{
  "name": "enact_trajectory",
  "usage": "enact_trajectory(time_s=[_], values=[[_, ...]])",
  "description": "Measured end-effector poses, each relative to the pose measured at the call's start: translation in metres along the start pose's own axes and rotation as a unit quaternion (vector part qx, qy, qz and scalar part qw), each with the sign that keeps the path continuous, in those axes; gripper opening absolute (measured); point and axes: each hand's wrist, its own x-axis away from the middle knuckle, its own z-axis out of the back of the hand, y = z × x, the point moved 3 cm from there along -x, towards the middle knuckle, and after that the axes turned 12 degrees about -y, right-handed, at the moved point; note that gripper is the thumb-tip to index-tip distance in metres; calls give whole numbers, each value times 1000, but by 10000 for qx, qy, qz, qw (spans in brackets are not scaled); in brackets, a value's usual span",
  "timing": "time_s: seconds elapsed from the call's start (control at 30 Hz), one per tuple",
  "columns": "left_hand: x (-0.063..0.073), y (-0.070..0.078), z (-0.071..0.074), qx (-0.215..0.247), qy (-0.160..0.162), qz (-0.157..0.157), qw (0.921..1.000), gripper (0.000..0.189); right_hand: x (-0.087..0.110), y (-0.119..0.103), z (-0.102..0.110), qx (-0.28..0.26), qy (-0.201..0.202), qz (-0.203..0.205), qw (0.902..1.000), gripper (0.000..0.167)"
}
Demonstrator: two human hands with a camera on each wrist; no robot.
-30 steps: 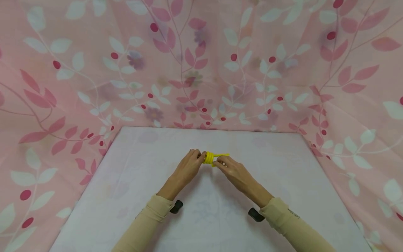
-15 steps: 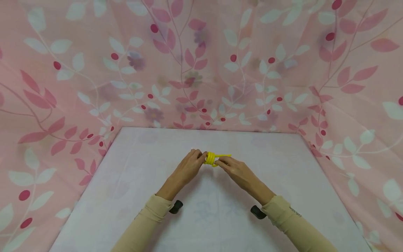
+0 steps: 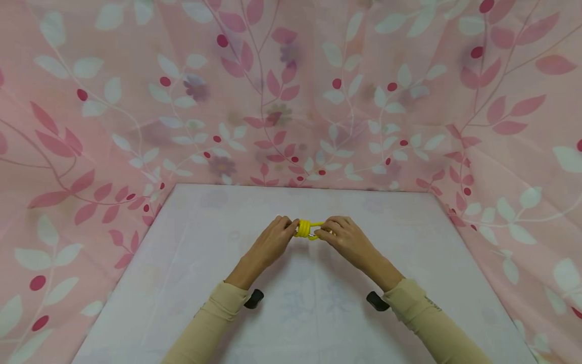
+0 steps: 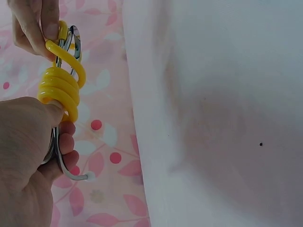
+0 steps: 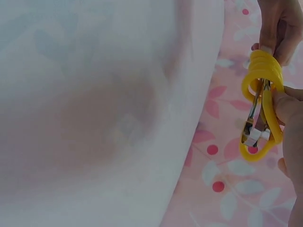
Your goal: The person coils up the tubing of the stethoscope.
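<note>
Glossy yellow cord (image 3: 304, 228) is wound in several turns round a shiny metal hook (image 4: 66, 165), whose curved prong ends in a whitish tip. My left hand (image 3: 274, 238) grips the hook, its thumb pressed against the coil (image 4: 59, 90) in the left wrist view. On the other side, my right hand (image 3: 347, 238) pinches the cord beyond the turns, close to the hook's far end. In the right wrist view a loop of cord (image 5: 253, 153) curves round that metal end (image 5: 254, 135), and the right fingers partly cover the cord.
Both hands are held over a table (image 3: 204, 212) with a white cover. Pink cloth (image 3: 291, 101) printed with leaves hangs behind it and at both sides. Dark wrist devices (image 3: 254, 299) show under both sleeves.
My right hand has shifted a little to the right, away from the coil, and its fingers now cover the cord's free end that stuck out before. The left hand stays nearly still.
</note>
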Motion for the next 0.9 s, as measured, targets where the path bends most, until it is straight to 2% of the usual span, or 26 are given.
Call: enact_trajectory(time_s=[0.2, 0.33, 0.47, 0.57, 0.73, 0.83, 0.9], values=[[-2, 0, 1, 82, -19, 53, 10000, 44, 2, 7, 0, -132, -270, 9, 9995, 36], [-2, 0, 2, 153, -27, 84, 9998, 44, 5, 8, -1, -78, -172, 13, 9998, 35], [-3, 1, 2, 212, -15, 124, 9997, 46, 7, 7, -1, 104, -72, -85, 9999, 40], [-3, 1, 2, 233, -25, 132, 9996, 47, 7, 7, -1, 51, -53, -156, 9999, 42], [-2, -2, 1, 136, -22, 108, 9998, 45, 9, 9, 3, -694, 34, -284, 9972, 46], [-1, -3, 1, 60, -3, 87, 9999, 46, 9, 13, 7, -1313, 147, -499, 9900, 54], [0, -3, 1, -5, 10, 84, 10000, 47, 6, 17, 9, -1669, 71, -746, 9831, 62]])
